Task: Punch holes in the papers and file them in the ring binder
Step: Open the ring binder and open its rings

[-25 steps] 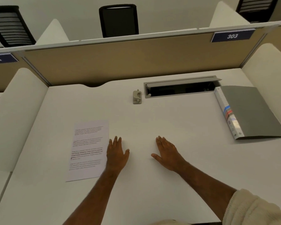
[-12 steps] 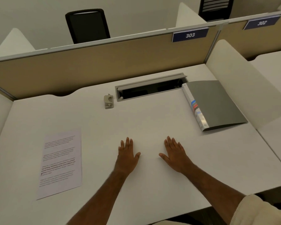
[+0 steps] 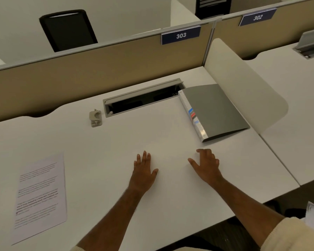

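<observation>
A printed sheet of paper (image 3: 40,196) lies flat at the desk's near left. A small grey hole punch (image 3: 95,118) stands at the back, left of the cable tray. The grey ring binder (image 3: 216,109) lies closed at the back right, its labelled spine facing left. My left hand (image 3: 143,171) rests flat on the desk, fingers together, holding nothing. My right hand (image 3: 207,164) hovers just below the binder, lifted a little with fingers curled and spread, empty.
The white desk (image 3: 152,138) has an open cable tray (image 3: 143,98) at the back centre. A beige partition (image 3: 98,66) closes the far side and a white side panel (image 3: 243,84) the right. Black chairs stand beyond.
The view has swung right, so the paper sits further left. My right hand has lifted off the desk and curled its fingers, moving slightly toward the binder. My left hand stays flat.
</observation>
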